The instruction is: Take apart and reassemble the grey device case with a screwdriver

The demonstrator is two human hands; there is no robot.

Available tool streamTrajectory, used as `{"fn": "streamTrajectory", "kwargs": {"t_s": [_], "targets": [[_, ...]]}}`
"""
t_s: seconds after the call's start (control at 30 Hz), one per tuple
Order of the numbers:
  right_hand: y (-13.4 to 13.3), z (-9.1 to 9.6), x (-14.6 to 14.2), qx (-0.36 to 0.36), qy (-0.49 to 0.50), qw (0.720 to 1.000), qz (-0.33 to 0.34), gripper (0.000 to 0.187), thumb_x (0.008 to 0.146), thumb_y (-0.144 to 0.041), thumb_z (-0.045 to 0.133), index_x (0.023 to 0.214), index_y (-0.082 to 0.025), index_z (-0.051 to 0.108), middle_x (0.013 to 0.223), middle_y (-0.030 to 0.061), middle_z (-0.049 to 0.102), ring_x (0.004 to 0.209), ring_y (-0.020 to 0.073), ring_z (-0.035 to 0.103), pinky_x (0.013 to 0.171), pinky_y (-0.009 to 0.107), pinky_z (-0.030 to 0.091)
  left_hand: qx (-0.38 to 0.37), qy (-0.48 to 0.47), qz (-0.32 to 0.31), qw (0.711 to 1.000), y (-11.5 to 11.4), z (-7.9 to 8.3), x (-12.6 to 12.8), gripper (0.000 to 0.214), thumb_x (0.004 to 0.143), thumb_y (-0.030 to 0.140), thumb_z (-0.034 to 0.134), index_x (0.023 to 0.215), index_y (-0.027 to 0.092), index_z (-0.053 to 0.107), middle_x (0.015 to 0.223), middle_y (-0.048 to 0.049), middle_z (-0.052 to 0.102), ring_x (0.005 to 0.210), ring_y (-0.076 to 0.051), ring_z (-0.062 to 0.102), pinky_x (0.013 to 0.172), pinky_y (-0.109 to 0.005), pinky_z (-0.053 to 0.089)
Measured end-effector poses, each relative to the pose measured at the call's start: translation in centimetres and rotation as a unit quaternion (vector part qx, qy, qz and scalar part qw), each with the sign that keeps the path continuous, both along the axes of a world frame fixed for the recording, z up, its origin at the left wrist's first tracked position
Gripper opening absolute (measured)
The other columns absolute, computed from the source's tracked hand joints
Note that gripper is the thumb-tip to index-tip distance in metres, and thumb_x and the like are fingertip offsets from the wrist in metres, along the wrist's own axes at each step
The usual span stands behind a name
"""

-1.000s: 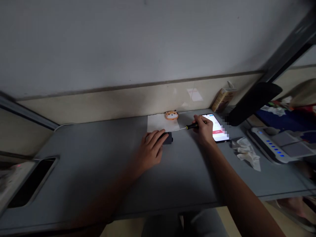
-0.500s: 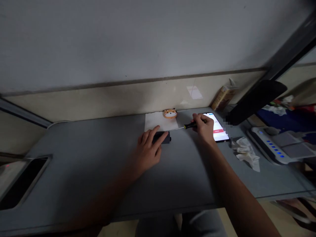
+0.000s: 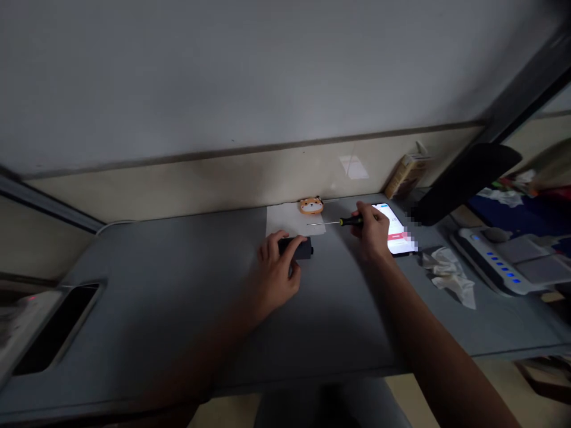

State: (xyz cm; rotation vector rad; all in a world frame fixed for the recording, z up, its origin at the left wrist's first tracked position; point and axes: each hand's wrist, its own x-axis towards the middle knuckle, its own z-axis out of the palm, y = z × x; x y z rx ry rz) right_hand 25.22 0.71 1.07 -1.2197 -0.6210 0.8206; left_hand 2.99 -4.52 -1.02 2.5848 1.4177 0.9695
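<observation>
My left hand (image 3: 277,270) rests on a small black box (image 3: 300,248) on the grey desk (image 3: 178,285), fingers curled over its left end. My right hand (image 3: 372,230) grips a small screwdriver (image 3: 341,222) by its black and yellow handle. The thin shaft points left and hovers over a white sheet of paper (image 3: 288,220), a little above and behind the black box. A lit phone (image 3: 397,235) lies flat just right of my right hand.
A small orange bear-faced object (image 3: 311,205) sits at the back of the paper by the wall. A crumpled tissue (image 3: 448,274) lies at the right, a carton (image 3: 407,173) stands at the back right. A device with blue lights (image 3: 495,261) is at far right.
The screwdriver has lifted away from the black box, its tip now higher over the paper. My left hand has curled more tightly over the box.
</observation>
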Motion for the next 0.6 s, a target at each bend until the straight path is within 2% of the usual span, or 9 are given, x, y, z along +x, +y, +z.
{"fn": "streamTrajectory", "kwargs": {"t_s": [0.17,0.3,0.47,0.6], "targets": [[0.1,-0.5,-0.4,-0.022,0.023,0.999,-0.016,0.041,0.062,-0.053,0.079,0.056,-0.02,0.055,0.051,-0.0054,0.048,0.042,0.0056,0.037,0.035,0.019,0.027,0.0,-0.013,0.012,1.0,0.1,0.0,0.8,0.061,0.076,0.001,0.055,0.131,0.027,0.057,0.12,-0.0102,0.047,0.111,-0.029,0.05,0.098,-0.047,0.046],[0.1,-0.6,-0.7,-0.018,0.019,0.999,-0.018,0.037,0.061,-0.05,0.077,0.054,-0.02,0.055,0.051,-0.0055,0.047,0.042,0.006,0.037,0.035,0.02,0.027,0.015,-0.014,-0.006,1.0,0.1,0.3,0.9,0.058,0.074,-0.002,0.053,0.126,0.025,0.059,0.119,-0.0099,0.047,0.112,-0.028,0.05,0.098,-0.046,0.047],[-0.1,-0.5,-0.8,-0.026,-0.037,0.999,-0.006,0.041,0.067,-0.056,0.075,0.056,-0.021,0.056,0.048,-0.0056,0.046,0.041,0.0075,0.037,0.036,0.022,0.028,0.046,-0.002,-0.05,0.998,0.5,-0.2,-0.5,0.059,0.08,0.0,0.052,0.133,0.026,0.058,0.126,-0.0107,0.047,0.121,-0.029,0.05,0.105,-0.048,0.046],[-0.3,-0.1,-0.8,-0.02,-0.054,0.998,-0.007,0.046,0.064,-0.061,0.076,0.054,-0.021,0.055,0.049,-0.0043,0.05,0.041,0.0073,0.037,0.036,0.022,0.028,0.072,-0.012,-0.088,0.994,1.1,-0.6,-1.7,0.062,0.084,0.001,0.051,0.14,0.025,0.054,0.129,-0.0119,0.047,0.123,-0.028,0.051,0.107,-0.047,0.047]]}}
